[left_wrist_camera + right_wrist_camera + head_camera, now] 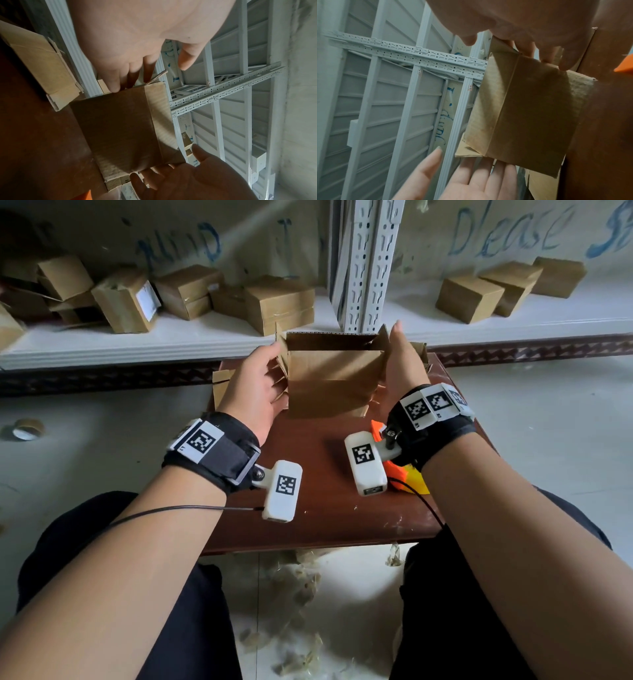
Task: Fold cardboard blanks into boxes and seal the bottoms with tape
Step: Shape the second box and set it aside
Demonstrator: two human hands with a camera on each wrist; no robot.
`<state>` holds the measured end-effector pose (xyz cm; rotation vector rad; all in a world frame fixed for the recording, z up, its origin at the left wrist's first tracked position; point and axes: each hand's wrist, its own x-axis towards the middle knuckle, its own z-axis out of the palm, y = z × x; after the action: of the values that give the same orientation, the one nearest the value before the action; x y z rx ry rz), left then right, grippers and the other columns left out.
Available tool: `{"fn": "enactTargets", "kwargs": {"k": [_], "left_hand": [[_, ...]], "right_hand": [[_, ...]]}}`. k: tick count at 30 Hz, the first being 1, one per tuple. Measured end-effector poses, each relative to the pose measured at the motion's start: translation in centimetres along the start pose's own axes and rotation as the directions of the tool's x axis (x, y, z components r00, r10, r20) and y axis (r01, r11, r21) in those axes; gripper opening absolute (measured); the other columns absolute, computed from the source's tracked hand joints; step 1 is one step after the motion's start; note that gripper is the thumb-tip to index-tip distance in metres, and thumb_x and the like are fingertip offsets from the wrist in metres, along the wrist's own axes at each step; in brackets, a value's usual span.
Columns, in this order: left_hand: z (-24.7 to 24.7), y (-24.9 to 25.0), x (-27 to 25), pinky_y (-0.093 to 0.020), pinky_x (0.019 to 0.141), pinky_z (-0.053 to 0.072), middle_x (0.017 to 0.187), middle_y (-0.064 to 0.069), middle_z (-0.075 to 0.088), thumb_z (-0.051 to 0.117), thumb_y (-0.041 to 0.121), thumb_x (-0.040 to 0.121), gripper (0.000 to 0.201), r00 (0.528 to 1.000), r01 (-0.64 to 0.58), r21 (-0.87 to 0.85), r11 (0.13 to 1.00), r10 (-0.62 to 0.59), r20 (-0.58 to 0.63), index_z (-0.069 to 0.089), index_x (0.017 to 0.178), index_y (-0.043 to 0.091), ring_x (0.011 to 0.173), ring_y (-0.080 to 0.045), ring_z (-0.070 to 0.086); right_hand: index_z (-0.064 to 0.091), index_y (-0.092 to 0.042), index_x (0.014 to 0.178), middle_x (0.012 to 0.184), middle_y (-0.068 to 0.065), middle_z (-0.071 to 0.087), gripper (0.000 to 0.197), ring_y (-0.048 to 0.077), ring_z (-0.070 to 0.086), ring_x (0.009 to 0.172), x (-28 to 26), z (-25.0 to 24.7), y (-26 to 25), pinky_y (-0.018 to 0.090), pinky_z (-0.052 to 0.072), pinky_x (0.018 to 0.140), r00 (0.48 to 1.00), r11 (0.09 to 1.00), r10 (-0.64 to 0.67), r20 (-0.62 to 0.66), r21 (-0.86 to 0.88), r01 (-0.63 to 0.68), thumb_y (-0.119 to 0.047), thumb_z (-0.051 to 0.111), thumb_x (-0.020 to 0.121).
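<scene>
A brown cardboard blank [334, 381], opened into a square tube with loose end flaps, is held upright just above the dark red table [325, 508]. My left hand [255, 381] presses flat against its left side with straight fingers. My right hand [402, 361] presses flat against its right side, thumb pointing up. In the left wrist view the left fingers [116, 83] touch the blank's [120, 128] edge and the right palm [188, 180] lies open below it. The right wrist view shows the blank [527, 108] between the right hand [539, 27] and the flat left palm [471, 182].
An orange and yellow tape dispenser [407, 477] lies on the table under my right wrist. Flat blanks [221, 386] lie at the table's far left. Finished boxes [279, 302] stand on the white shelf behind a metal upright [370, 268]. A tape roll [27, 429] lies on the floor.
</scene>
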<state>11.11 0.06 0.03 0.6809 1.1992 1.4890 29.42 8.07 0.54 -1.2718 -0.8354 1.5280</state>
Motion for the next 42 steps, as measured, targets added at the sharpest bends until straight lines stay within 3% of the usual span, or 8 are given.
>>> {"fn": "enactTargets", "kwargs": {"k": [8,15,18,22,26,28,35,42], "left_hand": [[5.4,-0.7,4.3,-0.036,0.101,0.047,0.098,0.007,0.078,0.061,0.046,0.091,0.033,1.0,0.027,0.065,0.998,-0.027,-0.008,0.069,0.116,0.026,0.098,-0.014,0.072],[9.4,-2.8,8.4,-0.034,0.094,0.047,0.097,0.006,0.076,0.064,0.041,0.092,0.023,0.998,0.056,0.069,0.996,-0.059,0.038,0.068,0.11,0.026,0.098,-0.015,0.07],[10.6,-3.8,10.0,-0.032,0.091,0.047,0.1,0.003,0.072,0.063,0.039,0.094,0.02,0.99,0.086,0.069,0.994,-0.092,0.103,0.066,0.108,0.025,0.097,-0.017,0.066],[12.3,-5.4,11.8,-0.034,0.083,0.048,0.093,0.003,0.069,0.064,0.036,0.092,0.009,0.984,0.134,0.101,0.986,-0.144,0.104,0.064,0.092,0.027,0.089,-0.018,0.064],[13.5,-6.5,13.2,-0.04,0.089,0.047,0.093,0.001,0.065,0.066,0.039,0.087,0.012,0.977,0.171,0.113,0.979,-0.183,0.105,0.063,0.086,0.028,0.091,-0.02,0.062],[13.9,-7.0,13.8,-0.043,0.094,0.047,0.099,0.002,0.066,0.068,0.042,0.083,0.015,0.976,0.179,0.116,0.977,-0.191,0.103,0.066,0.09,0.029,0.1,-0.021,0.065],[14.9,-8.3,14.9,-0.048,0.103,0.042,0.146,0.0,0.059,0.076,0.051,0.052,0.075,0.977,0.21,0.106,0.972,-0.213,0.021,0.067,0.125,0.036,0.133,-0.025,0.054],[14.8,-10.1,15.7,-0.041,0.1,0.041,0.146,-0.002,0.059,0.073,0.054,0.052,0.084,0.959,0.278,0.1,0.955,-0.282,0.025,0.065,0.134,0.035,0.135,-0.025,0.053]], "right_hand": [[0.049,-0.019,0.152,0.15,0.006,0.054,0.108,0.03,0.053,0.134,4.8,-3.1,-2.6,0.052,0.041,0.114,0.989,0.995,-0.056,-0.139,-0.094,0.043,-0.086,0.046,0.067],[0.056,-0.025,0.143,0.139,0.003,0.063,0.122,0.029,0.066,0.118,10.1,-7.9,-4.1,0.051,0.056,0.099,0.996,0.993,-0.016,-0.082,-0.119,0.007,-0.1,0.061,0.048],[0.059,-0.021,0.123,0.129,0.005,0.064,0.097,0.029,0.067,0.114,11.6,-9.6,-4.1,0.049,0.056,0.1,0.996,0.994,0.015,-0.093,-0.109,-0.025,-0.094,0.058,0.06],[0.036,-0.023,0.159,0.153,0.012,0.047,0.121,0.034,0.056,0.131,13.2,-11.1,-3.1,0.053,0.049,0.107,0.992,0.994,0.061,-0.113,-0.079,-0.07,-0.091,0.06,0.062],[0.037,-0.022,0.158,0.15,0.007,0.051,0.118,0.03,0.058,0.128,14.9,-12.1,-2.5,0.05,0.048,0.107,0.982,0.992,0.084,-0.17,-0.078,-0.098,-0.09,0.059,0.064],[0.042,-0.022,0.151,0.134,0.005,0.057,0.107,0.027,0.062,0.114,15.4,-12.3,-2.4,0.045,0.053,0.098,0.978,0.99,0.09,-0.189,-0.093,-0.109,-0.09,0.057,0.07],[0.024,-0.024,0.164,0.166,0.009,0.031,0.11,0.038,0.039,0.145,16.8,-12.2,-1.9,0.06,0.038,0.115,0.97,0.985,0.132,-0.205,-0.081,-0.151,-0.088,0.051,0.079],[0.039,-0.029,0.158,0.164,0.005,0.037,0.081,0.034,0.035,0.149,18.3,-13.5,-1.2,0.058,0.031,0.12,0.989,0.992,0.126,-0.072,-0.021,-0.128,-0.077,0.039,0.092]]}}
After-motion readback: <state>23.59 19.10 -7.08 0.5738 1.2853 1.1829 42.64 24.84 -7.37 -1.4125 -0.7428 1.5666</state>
